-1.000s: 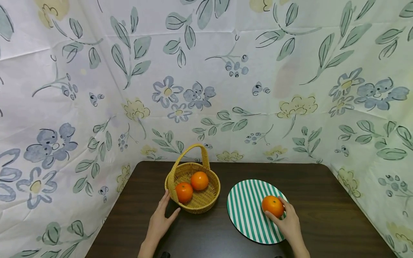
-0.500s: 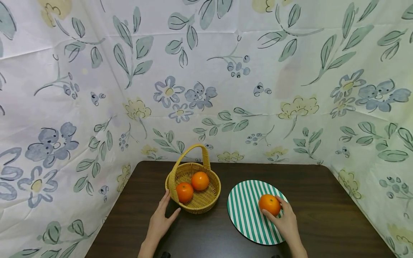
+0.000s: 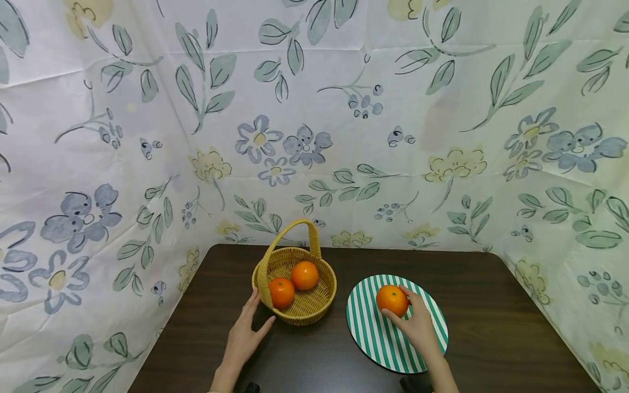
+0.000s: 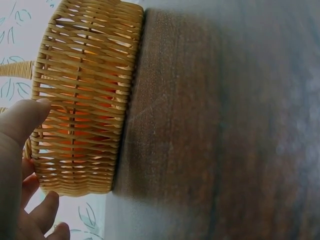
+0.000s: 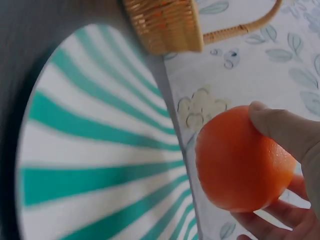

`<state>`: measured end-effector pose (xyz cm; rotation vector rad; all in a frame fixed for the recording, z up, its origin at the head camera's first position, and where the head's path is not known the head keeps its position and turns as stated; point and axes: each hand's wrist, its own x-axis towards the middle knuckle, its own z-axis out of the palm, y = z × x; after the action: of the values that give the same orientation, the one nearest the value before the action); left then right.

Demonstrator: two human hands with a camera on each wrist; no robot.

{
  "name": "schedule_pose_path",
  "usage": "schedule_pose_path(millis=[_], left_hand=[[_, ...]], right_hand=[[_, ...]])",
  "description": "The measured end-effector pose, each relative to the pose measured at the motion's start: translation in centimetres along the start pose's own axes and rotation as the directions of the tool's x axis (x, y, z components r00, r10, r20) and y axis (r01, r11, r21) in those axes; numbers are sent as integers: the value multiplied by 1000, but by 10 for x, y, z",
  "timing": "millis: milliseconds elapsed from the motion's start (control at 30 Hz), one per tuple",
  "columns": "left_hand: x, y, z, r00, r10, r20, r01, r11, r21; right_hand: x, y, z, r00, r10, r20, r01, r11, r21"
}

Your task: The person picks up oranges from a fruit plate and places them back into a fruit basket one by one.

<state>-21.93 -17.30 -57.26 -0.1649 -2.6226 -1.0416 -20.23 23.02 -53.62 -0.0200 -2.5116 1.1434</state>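
My right hand [image 3: 417,325] holds an orange [image 3: 392,301] between thumb and fingers. The right wrist view shows that fruit raised off the round green-and-white striped placemat [image 5: 100,150]. To the left stands a yellow woven basket [image 3: 316,314] with a tall arched handle. Two more oranges lie inside it, one at the front left [image 3: 282,293] and one farther back [image 3: 304,275]. At the basket's near left side is my left hand [image 3: 241,335], thumb and fingers spread and fairly straight, fingertips at the wickerwork. Part of the front orange is hidden by the handle.
Everything rests on a dark brown wooden table [image 3: 491,322]. Behind it and on both sides hangs a floral cloth [image 3: 363,131]. A strip of tabletop separates the basket from the placemat.
My right hand has carried the orange leftward and slightly away from me over the placemat, toward the basket. The left hand and the basket stay where they were.
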Motion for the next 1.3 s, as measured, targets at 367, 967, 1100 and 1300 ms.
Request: schedule_pose_path(millis=[367, 967, 1100, 1300], left_hand=[[0, 0, 0, 1000, -3, 2, 3, 1000, 3], [-1, 2, -1, 1000, 3, 0, -3, 1000, -5], [-1, 1, 0, 1000, -3, 11, 3, 1000, -2], [0, 0, 0, 1000, 1, 9, -1, 1000, 1]], right_hand=[[14, -27, 19, 999, -39, 30, 36, 996, 87], [30, -63, 47, 989, -133, 66, 120, 978, 173], [31, -69, 52, 987, -140, 77, 125, 977, 174], [34, -78, 60, 981, -165, 99, 142, 969, 203]])
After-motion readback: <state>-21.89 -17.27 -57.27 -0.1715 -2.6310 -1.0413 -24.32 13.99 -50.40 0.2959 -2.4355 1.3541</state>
